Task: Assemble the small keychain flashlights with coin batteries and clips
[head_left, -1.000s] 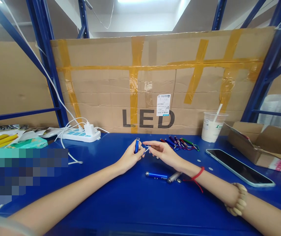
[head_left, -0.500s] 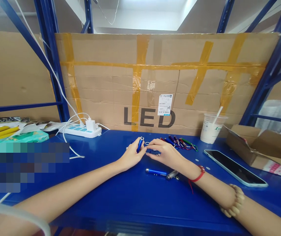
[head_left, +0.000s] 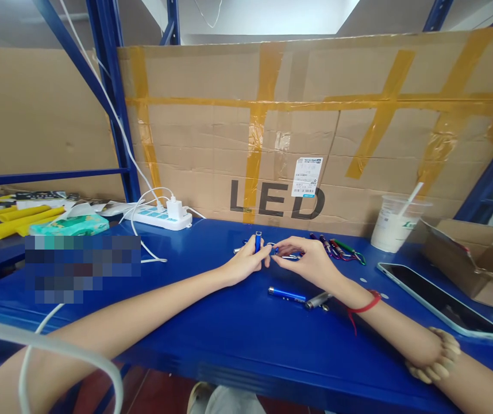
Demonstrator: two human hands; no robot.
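Observation:
My left hand [head_left: 246, 263] is closed around a small blue metal tube [head_left: 257, 241], held upright above the blue tabletop [head_left: 212, 328]. My right hand [head_left: 309, 261] meets it fingertip to fingertip, pinching a small metal part I cannot name. Another blue tube [head_left: 286, 294] and a silver tube [head_left: 318, 299] lie on the table just in front of my right wrist. A bunch of coloured tubes with clips [head_left: 341, 249] lies behind my right hand.
A taped cardboard sheet marked LED [head_left: 272, 144] stands along the back. A white power strip [head_left: 162, 217] sits at the back left, a plastic cup with a straw [head_left: 395, 224] and a phone [head_left: 440, 299] at the right, an open carton [head_left: 474, 264] beyond.
The view has shifted left and closer. My hands stay together on the blue tube, which now stands more upright.

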